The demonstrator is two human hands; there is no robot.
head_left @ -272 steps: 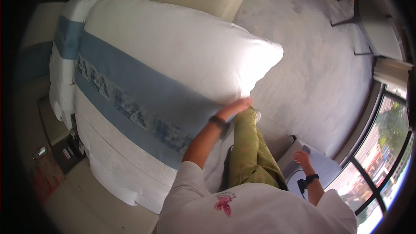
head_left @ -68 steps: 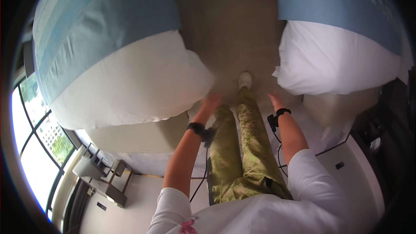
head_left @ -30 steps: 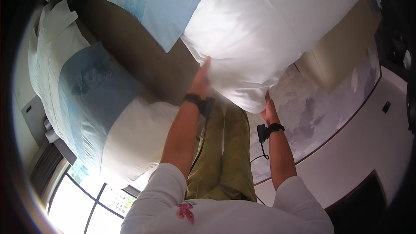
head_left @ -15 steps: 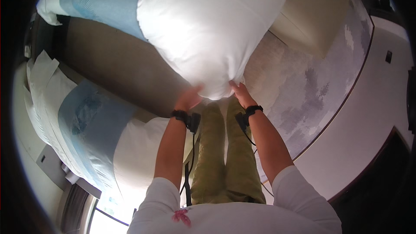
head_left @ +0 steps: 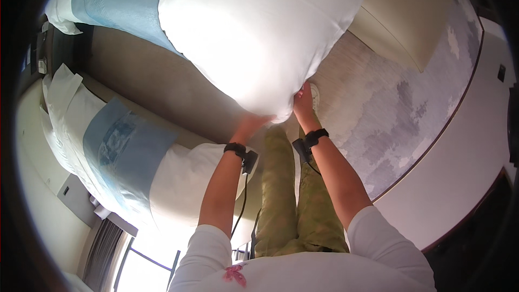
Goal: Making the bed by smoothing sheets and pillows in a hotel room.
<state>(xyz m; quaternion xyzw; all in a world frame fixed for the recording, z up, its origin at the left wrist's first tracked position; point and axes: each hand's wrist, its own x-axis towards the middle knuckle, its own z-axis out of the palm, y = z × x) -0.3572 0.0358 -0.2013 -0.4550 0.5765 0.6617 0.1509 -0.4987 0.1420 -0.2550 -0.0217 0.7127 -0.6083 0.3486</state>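
Note:
A white duvet (head_left: 259,32) covers the bed in front of me, its rounded corner hanging toward my legs. My right hand (head_left: 304,100) is closed on the duvet's edge at the right of that corner, with the fingers curled against the cloth. My left hand (head_left: 251,125) touches the corner's lower tip from the left. Motion smears its fingers, so their grip is unclear. Across the duvet farther left lies a blue bed runner (head_left: 124,8). A black band with a small dark box and cable sits on each wrist.
To the left stands a second bed with a white duvet (head_left: 181,181) and another blue runner (head_left: 127,146). Brown carpet (head_left: 146,75) runs between the beds. At the right are a beige bed base (head_left: 400,27), patterned grey carpet (head_left: 411,113) and a pale wall (head_left: 432,173). A bright window (head_left: 143,262) is lower left.
My right hand has moved up along the duvet's edge. The left has shifted right, under the corner's tip. The view has turned slightly, and my right shoe now shows.

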